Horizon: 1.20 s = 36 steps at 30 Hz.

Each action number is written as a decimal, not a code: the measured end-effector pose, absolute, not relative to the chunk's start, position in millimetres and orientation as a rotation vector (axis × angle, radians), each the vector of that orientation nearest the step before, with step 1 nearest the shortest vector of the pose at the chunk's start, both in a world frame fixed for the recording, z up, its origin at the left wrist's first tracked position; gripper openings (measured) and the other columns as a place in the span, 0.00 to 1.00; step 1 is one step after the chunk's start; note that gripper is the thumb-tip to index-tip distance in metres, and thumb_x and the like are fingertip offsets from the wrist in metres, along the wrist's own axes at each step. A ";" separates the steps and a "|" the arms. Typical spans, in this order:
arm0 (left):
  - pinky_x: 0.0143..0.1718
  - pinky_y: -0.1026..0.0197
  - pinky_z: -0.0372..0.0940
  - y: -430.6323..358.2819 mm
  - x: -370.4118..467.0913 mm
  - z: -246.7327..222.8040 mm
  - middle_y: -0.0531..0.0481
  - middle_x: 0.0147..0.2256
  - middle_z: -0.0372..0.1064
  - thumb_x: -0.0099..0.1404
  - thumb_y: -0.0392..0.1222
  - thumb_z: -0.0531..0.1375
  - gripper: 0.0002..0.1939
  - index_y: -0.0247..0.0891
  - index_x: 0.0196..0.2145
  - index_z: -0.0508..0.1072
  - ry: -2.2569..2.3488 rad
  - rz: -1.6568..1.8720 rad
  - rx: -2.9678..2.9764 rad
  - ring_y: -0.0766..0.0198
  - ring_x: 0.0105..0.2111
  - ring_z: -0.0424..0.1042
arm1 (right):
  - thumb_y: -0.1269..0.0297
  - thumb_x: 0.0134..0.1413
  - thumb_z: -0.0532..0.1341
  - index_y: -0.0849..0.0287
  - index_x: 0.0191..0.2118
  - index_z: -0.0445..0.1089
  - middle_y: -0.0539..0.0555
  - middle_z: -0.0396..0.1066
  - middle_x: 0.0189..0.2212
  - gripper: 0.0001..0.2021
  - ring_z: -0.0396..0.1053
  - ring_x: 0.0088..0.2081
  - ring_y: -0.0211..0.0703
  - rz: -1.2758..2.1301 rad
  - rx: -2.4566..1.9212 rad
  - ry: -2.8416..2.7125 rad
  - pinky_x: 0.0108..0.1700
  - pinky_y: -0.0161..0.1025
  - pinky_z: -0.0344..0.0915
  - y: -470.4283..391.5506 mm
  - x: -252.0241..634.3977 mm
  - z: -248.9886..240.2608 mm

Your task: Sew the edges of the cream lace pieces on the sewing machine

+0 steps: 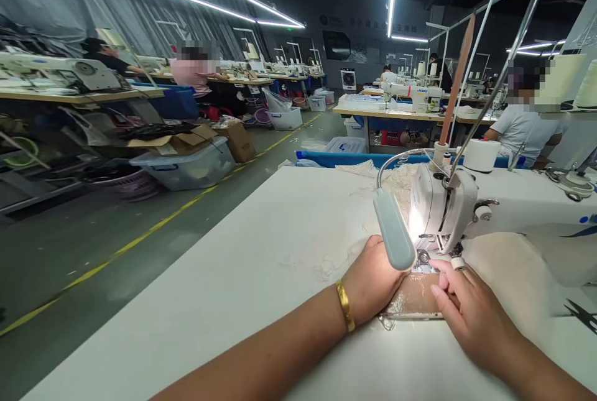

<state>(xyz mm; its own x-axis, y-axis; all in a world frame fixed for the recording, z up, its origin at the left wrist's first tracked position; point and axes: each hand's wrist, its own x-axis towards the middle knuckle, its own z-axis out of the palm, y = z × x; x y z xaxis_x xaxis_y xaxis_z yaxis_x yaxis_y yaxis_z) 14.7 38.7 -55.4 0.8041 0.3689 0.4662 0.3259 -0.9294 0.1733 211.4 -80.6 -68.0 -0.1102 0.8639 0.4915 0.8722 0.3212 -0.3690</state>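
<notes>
My left hand (373, 276), with a gold bracelet (345, 306) at the wrist, rests by the needle area of a white sewing machine (438, 202). A grey-green lamp head (394, 230) hides its fingers, so their grip does not show. On the other side, my right hand (476, 308) has its forefinger stretched towards the presser foot (423, 258); thumb and forefinger stand apart, nothing seen between them. Between the hands lies a shiny brownish plate (415, 295) under a clear cover. Pale lace fabric (326, 261) spreads left of and behind the machine.
Dark snips (583, 315) lie at the right edge of the white table (224, 289). A white thread spool (481, 155) stands on the machine. Beyond the table, a clear plastic bin (191, 161) and boxes line the aisle. People work at other machines.
</notes>
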 end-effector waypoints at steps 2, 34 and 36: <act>0.52 0.49 0.67 36.4 13.3 -50.6 0.46 0.43 0.79 0.72 0.35 0.58 0.06 0.39 0.41 0.76 0.628 0.719 2.900 0.53 0.46 0.76 | 0.66 0.73 0.51 0.54 0.57 0.66 0.52 0.72 0.32 0.13 0.74 0.32 0.49 -0.032 -1.517 -1.982 0.32 0.43 0.73 -83.3 215.8 -76.5; 0.42 0.57 0.66 23.3 -65.0 9.1 0.52 0.31 0.71 0.58 0.37 0.59 0.06 0.41 0.26 0.64 0.770 0.529 2.268 0.60 0.34 0.70 | 0.61 0.73 0.53 0.48 0.55 0.72 0.54 0.77 0.45 0.13 0.77 0.45 0.49 0.136 -1.491 -1.998 0.45 0.43 0.75 -80.7 230.4 -102.9; 0.50 0.53 0.67 2.0 -52.8 1.3 0.49 0.35 0.77 0.62 0.37 0.61 0.10 0.41 0.25 0.64 0.343 0.369 2.365 0.57 0.40 0.75 | 0.62 0.74 0.52 0.50 0.53 0.72 0.55 0.76 0.43 0.13 0.76 0.44 0.50 0.162 -1.483 -1.973 0.44 0.45 0.74 -83.3 226.5 -91.2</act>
